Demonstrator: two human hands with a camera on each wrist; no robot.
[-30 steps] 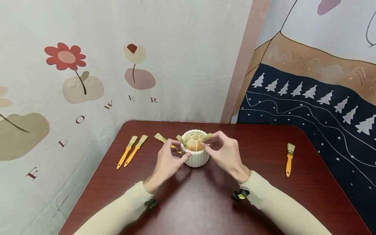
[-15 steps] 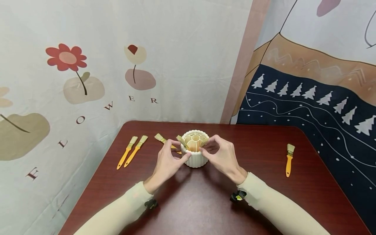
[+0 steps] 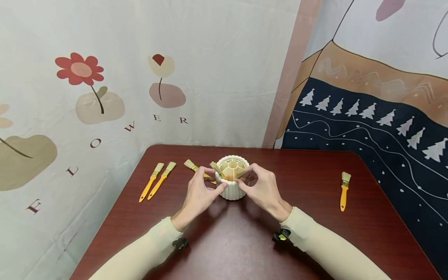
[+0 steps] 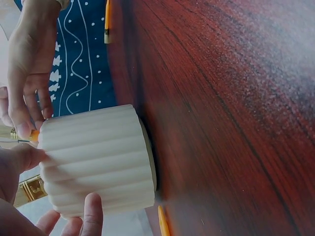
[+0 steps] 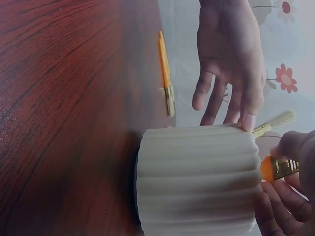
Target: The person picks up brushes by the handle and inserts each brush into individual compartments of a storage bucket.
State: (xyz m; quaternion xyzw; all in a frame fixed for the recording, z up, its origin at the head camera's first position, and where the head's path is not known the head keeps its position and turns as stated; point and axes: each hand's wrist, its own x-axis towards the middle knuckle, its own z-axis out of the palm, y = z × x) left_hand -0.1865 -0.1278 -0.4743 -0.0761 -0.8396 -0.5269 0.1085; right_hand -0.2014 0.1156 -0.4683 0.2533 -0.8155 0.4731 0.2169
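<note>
A ribbed white round holder with a divided inside stands on the table. My left hand holds its left side, with the thumb at the front rim. One paintbrush leans in the holder beside that hand, its bristles sticking out. My right hand pinches another paintbrush at the right rim. In the right wrist view its metal ferrule and a bit of orange handle show above the rim, the rest of the handle hidden inside the holder.
Two paintbrushes with orange handles, one of them a left brush, lie side by side at the left. Another paintbrush lies behind my left hand, partly covered. A single paintbrush lies at the right. Patterned cloth hangs behind the table.
My right hand has moved left and slightly down, and the paintbrush it pinches sits lower in the holder. The left hand stays in place at the rim.
</note>
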